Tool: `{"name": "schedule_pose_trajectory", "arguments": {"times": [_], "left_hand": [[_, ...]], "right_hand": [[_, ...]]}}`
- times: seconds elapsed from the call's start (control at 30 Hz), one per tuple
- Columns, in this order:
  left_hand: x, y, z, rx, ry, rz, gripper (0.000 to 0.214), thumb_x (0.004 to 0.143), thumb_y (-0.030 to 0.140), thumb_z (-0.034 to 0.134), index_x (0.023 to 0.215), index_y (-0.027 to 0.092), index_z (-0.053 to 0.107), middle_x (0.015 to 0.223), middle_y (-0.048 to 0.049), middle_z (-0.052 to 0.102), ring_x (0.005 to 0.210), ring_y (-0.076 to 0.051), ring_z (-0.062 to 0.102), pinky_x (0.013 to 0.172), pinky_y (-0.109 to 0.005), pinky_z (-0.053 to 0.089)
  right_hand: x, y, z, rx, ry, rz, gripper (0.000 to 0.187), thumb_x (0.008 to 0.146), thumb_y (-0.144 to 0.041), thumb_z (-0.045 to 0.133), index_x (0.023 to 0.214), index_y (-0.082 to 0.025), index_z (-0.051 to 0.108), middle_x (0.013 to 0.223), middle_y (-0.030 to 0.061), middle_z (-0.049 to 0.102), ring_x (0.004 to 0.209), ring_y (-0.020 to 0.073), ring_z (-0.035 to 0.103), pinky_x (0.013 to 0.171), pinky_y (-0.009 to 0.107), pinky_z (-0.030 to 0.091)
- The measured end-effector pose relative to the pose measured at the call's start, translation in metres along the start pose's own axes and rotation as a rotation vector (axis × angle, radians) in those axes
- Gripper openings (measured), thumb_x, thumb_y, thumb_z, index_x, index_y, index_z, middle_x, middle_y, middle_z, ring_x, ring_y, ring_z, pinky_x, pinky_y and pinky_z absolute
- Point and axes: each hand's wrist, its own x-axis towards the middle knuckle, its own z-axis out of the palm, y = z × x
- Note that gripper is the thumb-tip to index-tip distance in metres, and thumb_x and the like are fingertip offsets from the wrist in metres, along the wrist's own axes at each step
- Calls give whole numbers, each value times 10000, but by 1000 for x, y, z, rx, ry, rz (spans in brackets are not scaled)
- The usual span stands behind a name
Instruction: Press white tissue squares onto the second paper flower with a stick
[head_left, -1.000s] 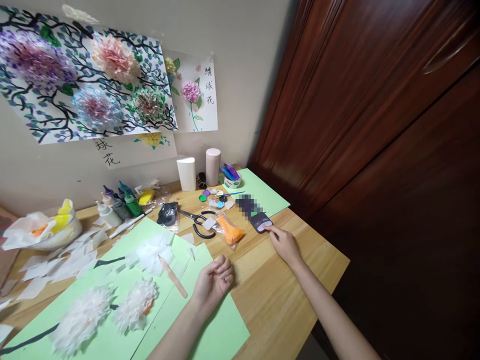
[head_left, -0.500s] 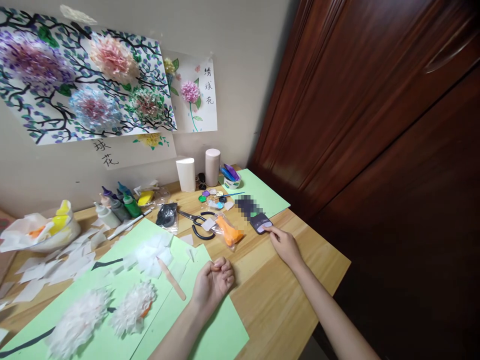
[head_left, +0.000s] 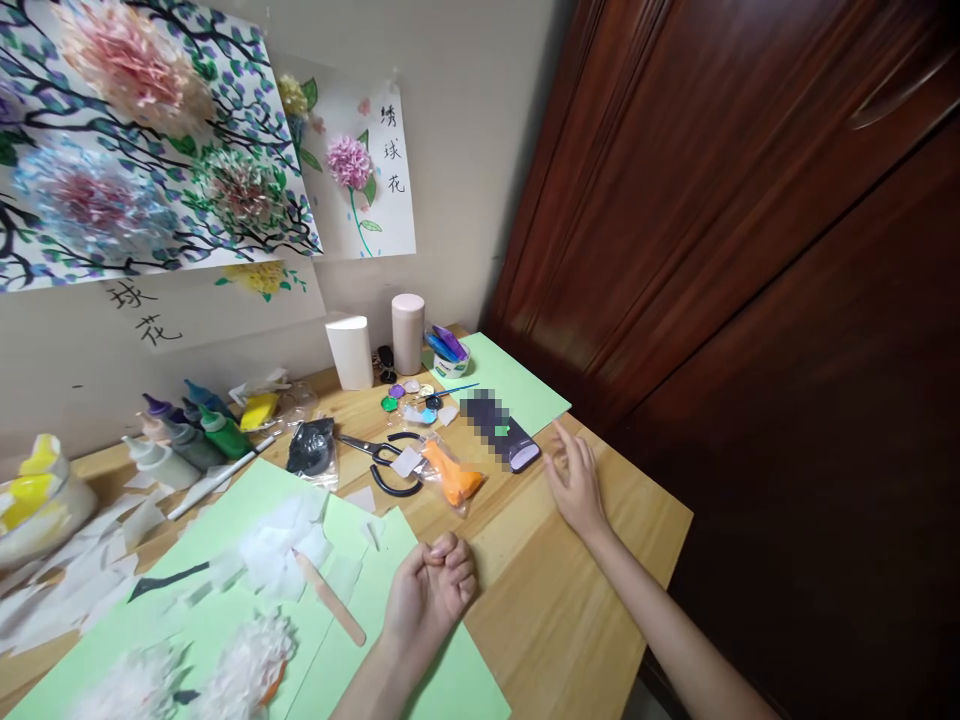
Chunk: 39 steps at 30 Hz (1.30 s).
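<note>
My left hand (head_left: 433,590) rests palm up where the green paper (head_left: 390,600) meets the wooden table, its fingers curled in and nothing visible in them. Just right of the smartphone (head_left: 527,455), my right hand (head_left: 576,483) hovers with loosely spread fingers and holds nothing. Part of the phone is blurred out. A wooden craft stick (head_left: 334,605) lies left of my left hand, its tip against white tissue paper pieces (head_left: 281,545). Farther down the sheet sit fluffy white paper flowers (head_left: 247,665), partly cut off by the frame.
Scissors (head_left: 382,455), a bag of orange clay (head_left: 454,475) and a bag of black clay (head_left: 311,447) lie mid-table. Paint bottles (head_left: 225,433) stand at the left, with a white cup (head_left: 351,352) and a pink cylinder (head_left: 408,335) by the wall. A dark wooden cabinet (head_left: 750,300) borders the right.
My right hand has lifted its finger off the phone and drawn slightly right, fingers spreading. My left hand stays curled. The view has swung somewhat to the right.
</note>
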Motion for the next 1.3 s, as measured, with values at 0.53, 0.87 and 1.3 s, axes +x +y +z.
{"name": "schedule_pose_trajectory", "arguments": {"times": [0.53,0.87,1.3], "left_hand": [[0,3,5,-10,25,-17,179,726,37,452,607,148,379,632,19,310,553,-95,357,550,-213,336],[0,0,5,33,22,6,195,718,51,468,585,149,363,618,19,305,541,-91,340,544,-204,321],[-1,-3,5,131,29,38,196,706,76,470,592,158,334,629,21,271,542,-89,306,539,-191,299]], "right_hand": [[61,-4,32,357,86,205,409,924,-387,256,824,-213,612,990,69,669,1159,213,507,985,373,348],[62,10,40,576,67,266,320,892,-433,302,938,-203,520,989,85,687,935,184,631,824,338,474],[64,8,35,623,-3,284,364,876,-467,334,821,-198,573,906,84,704,996,209,607,876,352,429]]}}
